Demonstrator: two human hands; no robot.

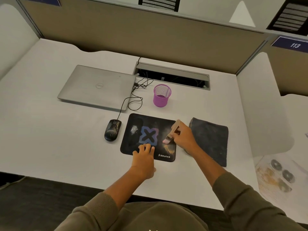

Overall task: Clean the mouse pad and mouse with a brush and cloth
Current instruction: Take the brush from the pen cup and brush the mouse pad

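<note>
- Gripping a wooden-handled, pink-bristled brush (170, 134), right hand (182, 137) sweeps the black printed mouse pad (148, 136).
- Left hand (144, 157), fingers flat, pins the pad.
- Risk: dust scattering onto the nearby black mouse (112, 130).

A closed silver laptop (98, 87) lies on the white tabletop (41, 130), toward the far left. Just right of it, a thin black cable (133, 99) loops loosely across the surface. A purple mesh cup (162, 95) stands upright near the cable, in front of a long open cable slot (172, 75) set into the tabletop. Behind runs a tan partition (133, 35), with a dark blue tag reading 113 (294, 45) at the upper right. At the right edge lies a clear sheet (276, 174) with yellowish smears and three round greyish discs.
</note>
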